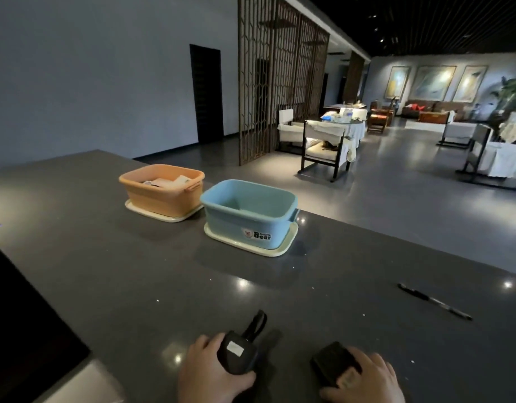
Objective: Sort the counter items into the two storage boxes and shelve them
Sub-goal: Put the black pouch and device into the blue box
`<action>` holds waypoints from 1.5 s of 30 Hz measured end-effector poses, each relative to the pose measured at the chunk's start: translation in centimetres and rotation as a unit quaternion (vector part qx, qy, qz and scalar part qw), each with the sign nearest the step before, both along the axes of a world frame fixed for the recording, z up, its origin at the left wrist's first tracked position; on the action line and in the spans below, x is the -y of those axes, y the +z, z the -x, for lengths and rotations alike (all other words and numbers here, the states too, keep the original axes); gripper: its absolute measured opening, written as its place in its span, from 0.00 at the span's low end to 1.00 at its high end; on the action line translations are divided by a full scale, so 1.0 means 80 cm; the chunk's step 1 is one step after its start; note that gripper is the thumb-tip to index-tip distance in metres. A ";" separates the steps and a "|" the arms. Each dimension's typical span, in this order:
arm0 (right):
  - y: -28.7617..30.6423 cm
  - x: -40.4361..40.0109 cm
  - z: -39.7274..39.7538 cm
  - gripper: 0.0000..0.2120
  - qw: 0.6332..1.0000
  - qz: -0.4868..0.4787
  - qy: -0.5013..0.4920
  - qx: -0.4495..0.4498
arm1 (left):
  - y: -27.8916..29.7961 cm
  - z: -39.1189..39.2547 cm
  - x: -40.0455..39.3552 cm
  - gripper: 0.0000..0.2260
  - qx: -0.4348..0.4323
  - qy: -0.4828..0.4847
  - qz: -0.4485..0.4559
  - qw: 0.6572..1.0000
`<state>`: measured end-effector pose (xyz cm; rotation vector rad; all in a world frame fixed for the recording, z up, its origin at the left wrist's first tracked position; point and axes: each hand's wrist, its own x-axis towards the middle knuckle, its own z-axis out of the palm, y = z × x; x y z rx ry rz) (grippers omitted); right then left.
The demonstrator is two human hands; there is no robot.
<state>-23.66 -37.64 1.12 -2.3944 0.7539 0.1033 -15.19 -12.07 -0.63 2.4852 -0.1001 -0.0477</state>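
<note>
My left hand [210, 373] grips a black device with a wrist strap and a white label [238, 349] near the counter's front edge. A small black box-like item [332, 363] is held in my right hand [367, 379] beside it. Further back on the dark counter [105, 271] stand two storage boxes, each on a cream lid. The orange box [163, 190] on the left holds some paper packets. The blue box [248, 213] with a "Bear" sticker sits to its right; its inside looks mostly empty. A black pen [434, 301] lies on the counter at the right.
The counter's far edge runs diagonally behind the boxes, with a grey floor beyond. A dark panel [24, 330] borders the counter at the left. Chairs and covered tables [332, 141] and a wooden lattice screen [280, 77] stand in the room behind.
</note>
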 end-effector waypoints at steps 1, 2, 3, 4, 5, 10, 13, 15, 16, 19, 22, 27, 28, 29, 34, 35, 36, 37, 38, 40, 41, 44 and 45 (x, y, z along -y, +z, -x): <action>0.003 -0.021 -0.016 0.53 1.000 -0.001 -0.015 -0.002 | 0.006 -0.019 -0.024 0.38 0.011 0.000 0.000 1.000; 0.006 -0.042 -0.030 0.52 1.000 0.002 -0.028 -0.002 | 0.014 -0.037 -0.047 0.38 0.023 -0.005 -0.011 1.000; 0.008 -0.064 -0.043 0.51 0.999 0.013 -0.043 0.011 | 0.023 -0.056 -0.068 0.38 0.040 -0.012 -0.023 0.999; 0.012 -0.084 -0.056 0.50 0.997 0.031 -0.059 0.039 | 0.032 -0.075 -0.085 0.38 0.064 -0.019 -0.027 0.997; 0.016 -0.103 -0.068 0.48 0.993 0.051 -0.074 0.076 | 0.041 -0.094 -0.099 0.38 0.091 -0.027 -0.024 0.995; 0.049 -0.160 -0.113 0.43 0.972 0.118 -0.099 0.175 | 0.081 -0.165 -0.127 0.38 0.147 -0.084 -0.019 0.985; 0.064 -0.170 -0.132 0.43 0.957 0.161 -0.113 0.213 | 0.087 -0.194 -0.122 0.37 0.156 -0.111 0.000 0.982; 0.073 -0.171 -0.146 0.43 0.956 0.170 -0.108 0.216 | 0.090 -0.208 -0.116 0.37 0.149 -0.128 0.009 0.980; 0.077 -0.171 -0.152 0.43 0.957 0.172 -0.102 0.209 | 0.092 -0.213 -0.114 0.37 0.147 -0.136 0.002 0.980; 0.081 -0.171 -0.174 0.43 0.960 0.162 -0.102 0.204 | 0.095 -0.230 -0.114 0.40 0.150 -0.156 -0.006 0.976; 0.079 -0.179 -0.202 0.43 0.963 0.136 -0.103 0.209 | 0.107 -0.266 -0.112 0.43 0.153 -0.174 -0.005 0.973; 0.088 -0.185 -0.245 0.46 0.972 0.121 -0.098 0.176 | 0.142 -0.343 -0.090 0.43 0.215 -0.208 0.006 0.954; 0.090 -0.185 -0.254 0.47 0.971 0.119 -0.102 0.180 | 0.150 -0.362 -0.082 0.42 0.229 -0.218 0.015 0.949; 0.093 -0.185 -0.263 0.47 0.970 0.119 -0.110 0.183 | 0.158 -0.381 -0.073 0.40 0.241 -0.228 0.021 0.943; 0.110 -0.192 -0.301 0.46 0.959 0.137 -0.156 0.192 | 0.202 -0.489 -0.018 0.37 0.286 -0.313 0.017 0.906; 0.112 -0.195 -0.305 0.46 0.957 0.137 -0.162 0.196 | 0.208 -0.510 -0.005 0.36 0.283 -0.340 0.010 0.897; 0.113 -0.194 -0.310 0.46 0.953 0.147 -0.164 0.206 | 0.212 -0.531 0.010 0.36 0.277 -0.367 -0.006 0.888; 0.114 -0.194 -0.315 0.45 0.950 0.156 -0.171 0.208 | 0.213 -0.550 0.025 0.36 0.269 -0.391 -0.030 0.880; 0.116 -0.192 -0.320 0.43 0.947 0.167 -0.180 0.207 | 0.211 -0.568 0.041 0.36 0.256 -0.413 -0.060 0.872; 0.116 -0.187 -0.332 0.35 0.940 0.186 -0.199 0.204 | 0.199 -0.594 0.070 0.36 0.215 -0.451 -0.115 0.859; 0.115 -0.185 -0.337 0.33 0.942 0.182 -0.201 0.199 | 0.188 -0.604 0.084 0.35 0.190 -0.468 -0.135 0.852; 0.103 -0.178 -0.354 0.20 0.923 0.190 -0.244 0.229 | 0.148 -0.622 0.117 0.30 0.127 -0.506 -0.171 0.836; 0.100 -0.176 -0.358 0.15 0.911 0.214 -0.265 0.234 | 0.136 -0.627 0.125 0.29 0.114 -0.511 -0.181 0.832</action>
